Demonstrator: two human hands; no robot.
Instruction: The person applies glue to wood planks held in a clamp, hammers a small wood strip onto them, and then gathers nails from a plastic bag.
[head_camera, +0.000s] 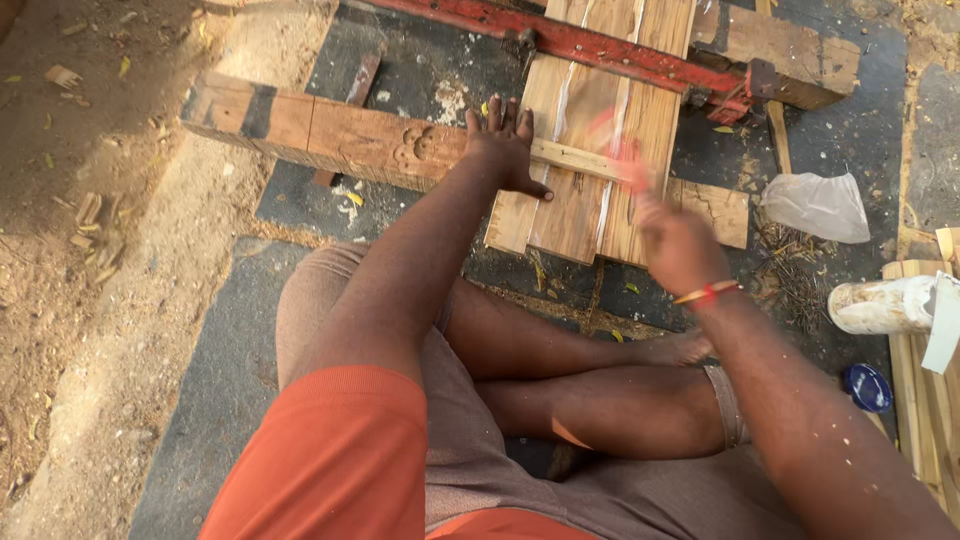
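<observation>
Risk, as a judgement: your right hand (672, 240) is blurred mid-swing above the glued-up boards (590, 130), and your left hand (505, 145) lies close beside its path. A stroke landing off line could catch your left fingers (497, 112) or knock the thin wooden strip (575, 158) askew. The boards rest partly on the long timber beam (330, 135) with their near ends overhanging the floor (200, 400), so a hard stroke there could tip them. The red bar clamp (600, 48) crosses their far end.

Left hand: spread flat, fingers extended, palm pressing down where the beam meets the boards, thumb against the end of the strip. It grips nothing.

Right hand: raised over the boards' right edge; motion blur hides the fingers. A reddish smear sits above it; you cannot tell from this frame what it holds, or whether it is closed.

Nearby: a white jar (880, 305) and a blue lid (866, 387) to your right.
</observation>
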